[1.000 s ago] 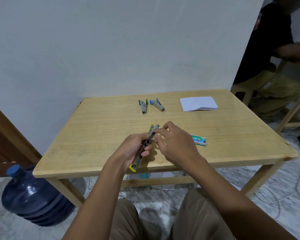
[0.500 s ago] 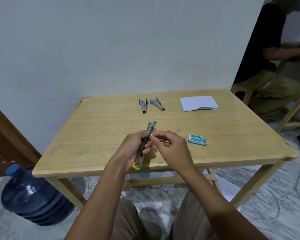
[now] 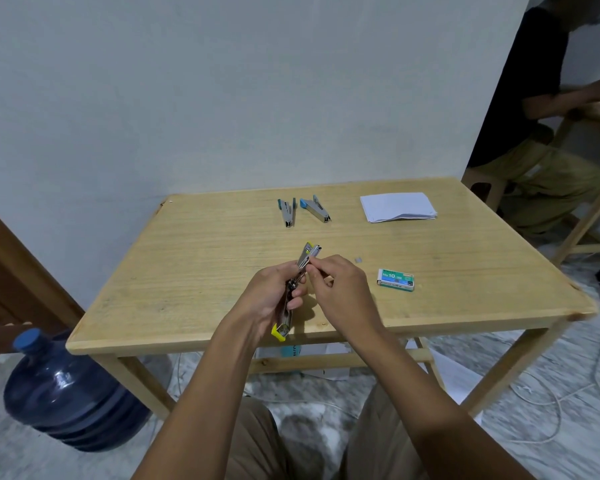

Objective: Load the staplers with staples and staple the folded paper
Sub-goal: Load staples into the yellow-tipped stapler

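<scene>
Loading stage, by my read; nothing stapled yet. My left hand (image 3: 267, 299), centre of frame, has its fingers wrapped round the yellow stapler (image 3: 305, 258), which is hinged open w/ its top end pointing up-frame. Right hand (image 3: 340, 292) pinches at that open top end; can't tell if a staple strip sits btwn thumb & forefinger, too small. Staple box (image 3: 395, 279) lies on the surface (image 3: 187, 271) just right of the hands, w/ a small loose staple bit (image 3: 359, 259) near it. Green stapler (image 3: 286, 213) & blue stapler (image 3: 315, 211) lie side by side at upper centre, untouched; loaded or not, can't say. Folded paper (image 3: 397, 206) waits at upper right, well apart from the hands. Left to do, I reckon: finish this load, close it up, do the other two if empty, then staple the paper.
</scene>
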Demonstrator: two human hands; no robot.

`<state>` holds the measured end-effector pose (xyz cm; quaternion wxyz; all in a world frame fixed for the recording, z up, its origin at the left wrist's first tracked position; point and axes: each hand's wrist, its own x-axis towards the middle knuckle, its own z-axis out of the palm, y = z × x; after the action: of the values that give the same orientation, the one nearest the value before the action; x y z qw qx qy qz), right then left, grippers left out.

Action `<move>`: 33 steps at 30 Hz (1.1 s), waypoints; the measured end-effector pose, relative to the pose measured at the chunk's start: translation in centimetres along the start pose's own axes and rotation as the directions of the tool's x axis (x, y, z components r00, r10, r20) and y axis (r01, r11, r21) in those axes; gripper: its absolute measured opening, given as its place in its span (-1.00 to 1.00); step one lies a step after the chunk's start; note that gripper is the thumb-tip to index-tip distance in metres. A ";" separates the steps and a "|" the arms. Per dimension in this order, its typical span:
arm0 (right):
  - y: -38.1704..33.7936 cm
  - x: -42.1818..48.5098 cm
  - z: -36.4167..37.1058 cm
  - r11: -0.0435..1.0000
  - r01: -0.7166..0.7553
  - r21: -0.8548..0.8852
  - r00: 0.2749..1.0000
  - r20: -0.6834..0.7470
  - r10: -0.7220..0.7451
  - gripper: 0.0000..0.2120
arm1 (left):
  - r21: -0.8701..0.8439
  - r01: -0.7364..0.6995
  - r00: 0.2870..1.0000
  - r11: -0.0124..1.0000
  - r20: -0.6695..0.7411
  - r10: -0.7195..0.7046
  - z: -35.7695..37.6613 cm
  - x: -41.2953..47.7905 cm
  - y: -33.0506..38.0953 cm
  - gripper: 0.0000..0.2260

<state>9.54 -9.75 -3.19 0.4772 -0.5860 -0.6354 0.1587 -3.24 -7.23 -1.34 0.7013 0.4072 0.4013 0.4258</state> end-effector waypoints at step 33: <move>-0.3 -4.0 -0.9 0.992 -0.113 0.057 0.992 0.056 0.110 -0.73 | -0.169 0.005 0.998 0.986 -0.064 -0.016 0.2 0.0 -0.3 -0.87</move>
<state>9.53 -13.75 -4.16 0.4683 -0.6015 -0.6089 0.2195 -2.97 -7.33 -1.51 0.7221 0.3300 0.3886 0.4676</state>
